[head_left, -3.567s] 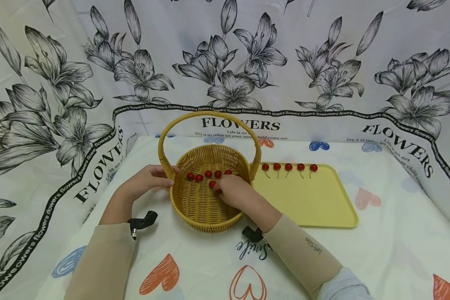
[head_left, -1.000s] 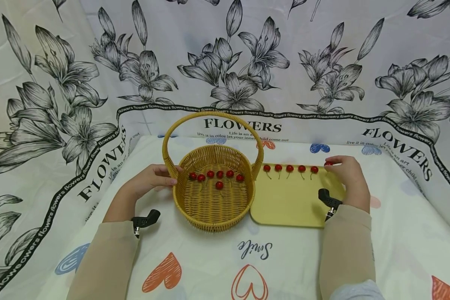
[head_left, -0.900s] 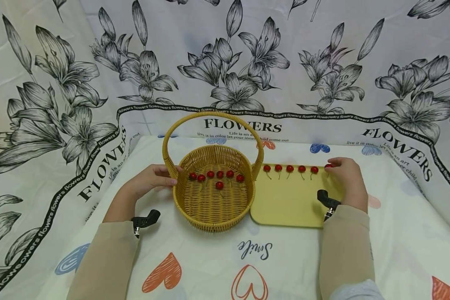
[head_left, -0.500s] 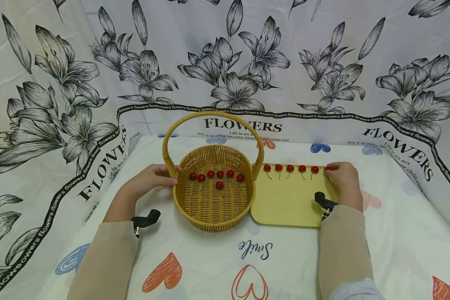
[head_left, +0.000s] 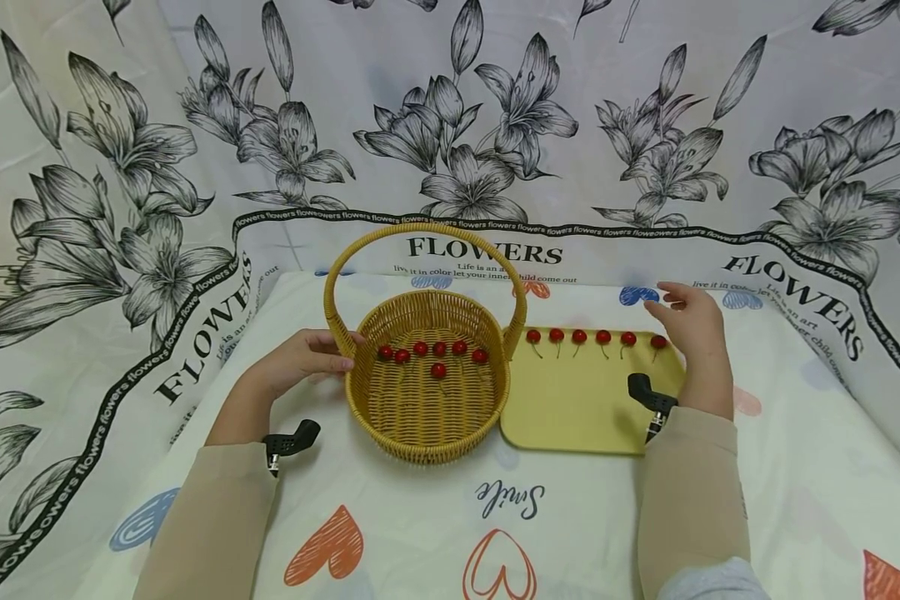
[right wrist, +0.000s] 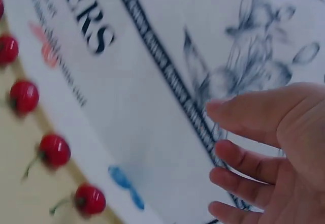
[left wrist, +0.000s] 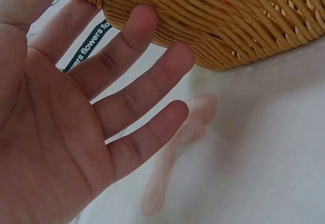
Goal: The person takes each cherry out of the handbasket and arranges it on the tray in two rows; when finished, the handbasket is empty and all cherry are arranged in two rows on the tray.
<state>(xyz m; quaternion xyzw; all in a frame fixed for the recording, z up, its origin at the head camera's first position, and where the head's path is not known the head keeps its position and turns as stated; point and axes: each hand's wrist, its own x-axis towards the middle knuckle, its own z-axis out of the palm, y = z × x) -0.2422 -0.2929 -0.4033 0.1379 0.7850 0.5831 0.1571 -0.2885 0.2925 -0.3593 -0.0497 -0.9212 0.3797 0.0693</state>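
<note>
The left hand pinches the left side of the yellow wicker basket near the handle's base; in the left wrist view its other fingers are spread against or below the wicker. Several red cherries with stems lie inside the basket, one nearer the front than the others. The right hand is raised above the back right corner of the yellow tray, fingers apart, holding nothing. Just left of and below it, a cherry ends a row along the tray's back edge. The right wrist view shows cherries too.
A white cloth with printed hearts and lettering covers the table. Behind it hangs a curtain with black flower drawings. The basket's tall arched handle rises between the hands, and the tray is close against the basket's right side.
The right hand went from inside the basket to the tray's back right corner, let go of a cherry there, and has lifted away from it. The left hand stays at the basket.
</note>
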